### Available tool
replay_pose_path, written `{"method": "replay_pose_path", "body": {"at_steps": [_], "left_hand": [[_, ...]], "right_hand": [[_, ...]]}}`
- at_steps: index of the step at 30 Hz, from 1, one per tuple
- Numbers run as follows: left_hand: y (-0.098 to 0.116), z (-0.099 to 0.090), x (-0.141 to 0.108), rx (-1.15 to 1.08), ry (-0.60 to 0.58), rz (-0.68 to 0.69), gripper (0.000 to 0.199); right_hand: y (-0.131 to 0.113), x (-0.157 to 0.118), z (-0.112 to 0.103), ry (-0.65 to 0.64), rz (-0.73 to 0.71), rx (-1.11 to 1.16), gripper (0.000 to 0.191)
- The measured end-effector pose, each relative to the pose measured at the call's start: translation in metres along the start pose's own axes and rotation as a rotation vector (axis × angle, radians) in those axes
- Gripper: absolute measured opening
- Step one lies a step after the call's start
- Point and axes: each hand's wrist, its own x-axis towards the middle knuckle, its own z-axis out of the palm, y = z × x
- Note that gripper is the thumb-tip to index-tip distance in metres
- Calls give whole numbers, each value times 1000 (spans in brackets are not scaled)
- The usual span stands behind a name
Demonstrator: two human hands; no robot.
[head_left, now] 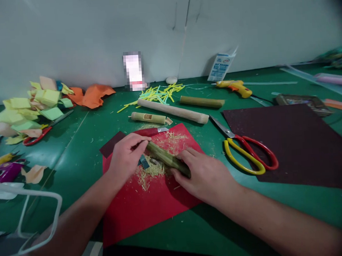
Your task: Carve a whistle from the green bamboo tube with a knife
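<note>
Nearby: shavings (145,179) on red paper (135,217); knife (151,131), scissors (230,134) close. Bamboo (164,156) greenish, slanted; left hand (128,153) pinches far end, right hand (206,174) curls round near end.

A yellow glue gun (245,91) lies near a blue-and-white packet (221,66) by the wall (91,36); farther left, orange paper (96,96) (rather crumpled) sits beside pastel paper pieces (22,103) and red-handled scissors (46,131).

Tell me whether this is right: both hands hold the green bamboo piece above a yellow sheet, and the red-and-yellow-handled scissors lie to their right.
The sheet's colour is wrong: the head view shows a red sheet under the green bamboo piece. The left hand and right hand do hold it, and the scissors lie to their right.
</note>
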Motion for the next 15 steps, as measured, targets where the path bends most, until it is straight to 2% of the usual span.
{"method": "replay_pose_path", "body": {"at_steps": [3, 5, 7, 10, 13, 15], "left_hand": [[1, 5, 2, -365, 78, -366, 21], [1, 8, 3, -554, 98, -483, 28], [2, 9, 4, -641, 105, -482, 32], [3, 10, 3, -643, 82, -416, 33], [3, 9, 0, -563, 39, -377, 32], [2, 7, -1, -433, 54, -324, 29]], "right_hand": [[2, 1, 0, 6, -4, -5, 21], [3, 1, 0, -6, 0, -3, 21], [3, 0, -1, -18, 5, 4, 21], [4, 0, -1, -26, 7, 18, 21], [4, 1, -1, -35, 12, 25, 20], [5, 2, -2, -39, 14, 25, 21]]}}
